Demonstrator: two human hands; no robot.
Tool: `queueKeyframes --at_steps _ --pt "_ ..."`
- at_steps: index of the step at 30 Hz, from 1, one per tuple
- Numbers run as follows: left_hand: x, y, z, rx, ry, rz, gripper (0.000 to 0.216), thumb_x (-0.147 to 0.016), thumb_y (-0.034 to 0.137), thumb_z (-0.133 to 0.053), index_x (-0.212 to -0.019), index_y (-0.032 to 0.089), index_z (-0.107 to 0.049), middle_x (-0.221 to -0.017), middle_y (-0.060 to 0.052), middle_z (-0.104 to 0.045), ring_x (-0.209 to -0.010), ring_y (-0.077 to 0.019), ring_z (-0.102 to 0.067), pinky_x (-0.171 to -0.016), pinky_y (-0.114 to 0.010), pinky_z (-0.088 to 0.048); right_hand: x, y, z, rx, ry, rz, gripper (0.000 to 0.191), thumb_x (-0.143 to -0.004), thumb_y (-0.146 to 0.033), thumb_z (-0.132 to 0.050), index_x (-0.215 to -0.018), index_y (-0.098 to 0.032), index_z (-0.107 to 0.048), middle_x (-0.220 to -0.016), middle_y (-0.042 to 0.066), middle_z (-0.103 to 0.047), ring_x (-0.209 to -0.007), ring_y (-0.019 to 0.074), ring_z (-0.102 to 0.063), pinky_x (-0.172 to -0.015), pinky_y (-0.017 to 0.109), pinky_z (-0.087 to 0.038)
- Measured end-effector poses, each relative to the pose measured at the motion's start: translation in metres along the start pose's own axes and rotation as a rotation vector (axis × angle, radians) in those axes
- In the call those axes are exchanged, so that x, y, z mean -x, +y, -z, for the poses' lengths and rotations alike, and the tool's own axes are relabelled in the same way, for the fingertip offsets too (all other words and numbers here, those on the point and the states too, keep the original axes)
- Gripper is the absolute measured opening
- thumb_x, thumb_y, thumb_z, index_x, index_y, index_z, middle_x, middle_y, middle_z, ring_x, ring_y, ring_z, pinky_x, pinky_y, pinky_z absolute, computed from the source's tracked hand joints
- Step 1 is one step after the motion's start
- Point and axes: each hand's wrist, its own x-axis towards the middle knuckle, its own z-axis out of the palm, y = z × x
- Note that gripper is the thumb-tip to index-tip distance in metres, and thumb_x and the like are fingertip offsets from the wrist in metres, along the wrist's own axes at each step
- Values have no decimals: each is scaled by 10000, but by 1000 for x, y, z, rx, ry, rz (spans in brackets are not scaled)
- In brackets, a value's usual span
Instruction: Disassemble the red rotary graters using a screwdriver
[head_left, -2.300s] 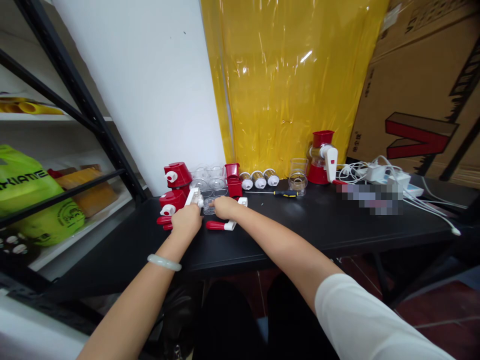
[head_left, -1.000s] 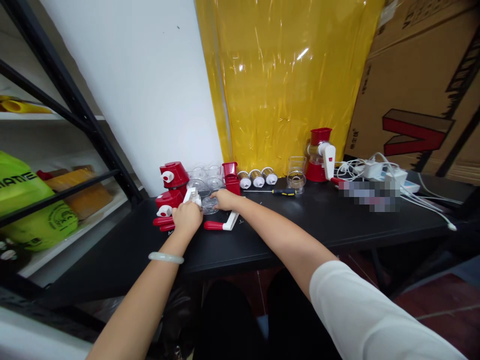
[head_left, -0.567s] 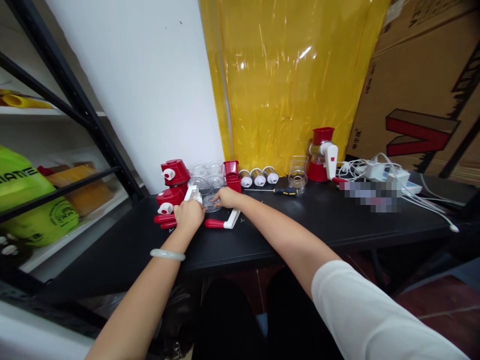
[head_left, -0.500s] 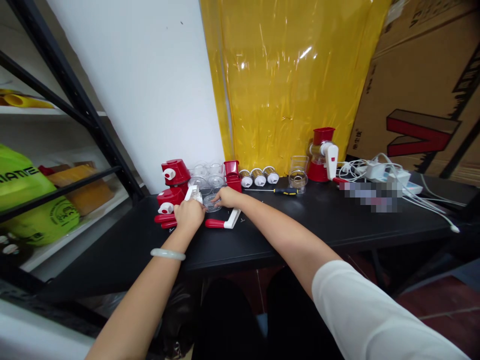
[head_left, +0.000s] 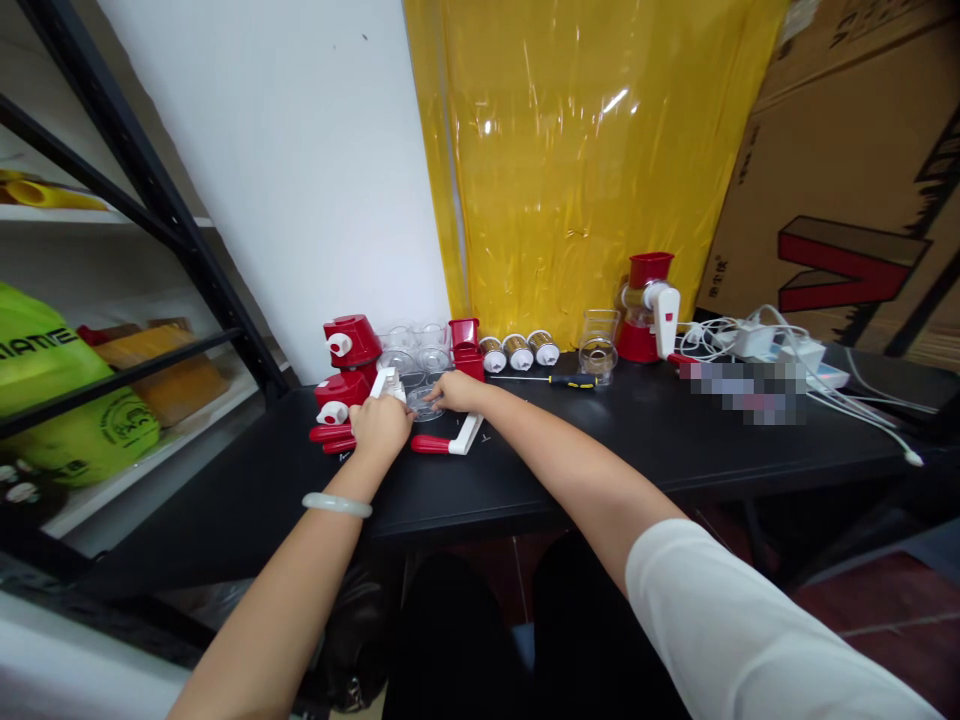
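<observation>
My left hand (head_left: 381, 428) is closed, its fingertips at the left rim of a clear round plastic part (head_left: 425, 403) low over the black table. From the right, my right hand (head_left: 456, 393) pinches the same part's edge; the exact grip is partly hidden. White crank arms (head_left: 388, 382) with red handles (head_left: 332, 435) lie behind and left of my left hand. Another crank with a red grip (head_left: 430, 444) rests just in front of the clear part. Two red grinder bodies (head_left: 351, 342) with white knobs are stacked to the left.
Clear cups (head_left: 405, 340), a red hopper (head_left: 466, 345) and three drum graters (head_left: 518, 352) line the back. A yellow-black screwdriver (head_left: 573, 381) lies before a clear stand (head_left: 598, 350). Farther right are an assembled red grinder (head_left: 639, 330) and tangled white cables (head_left: 757, 340). A black rack (head_left: 161, 200) borders the left.
The view has shifted very slightly. Both hands stay around the clear part, with almost no visible movement.
</observation>
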Motion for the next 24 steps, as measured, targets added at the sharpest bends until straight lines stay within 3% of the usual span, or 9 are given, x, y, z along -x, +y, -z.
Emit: queueKeyframes --at_steps 24 --pt "-3 0 -2 47 -11 29 281 -818 420 -555 -895 265 -775 -955 -105 -736 -1004 -320 -606 -863 -423 -345 -3 3 -2 -19 16 21 326 -765 -174 -737 -1087 -222 -738 -1160 70 -695 -1142 205 -630 -973 231 -441"
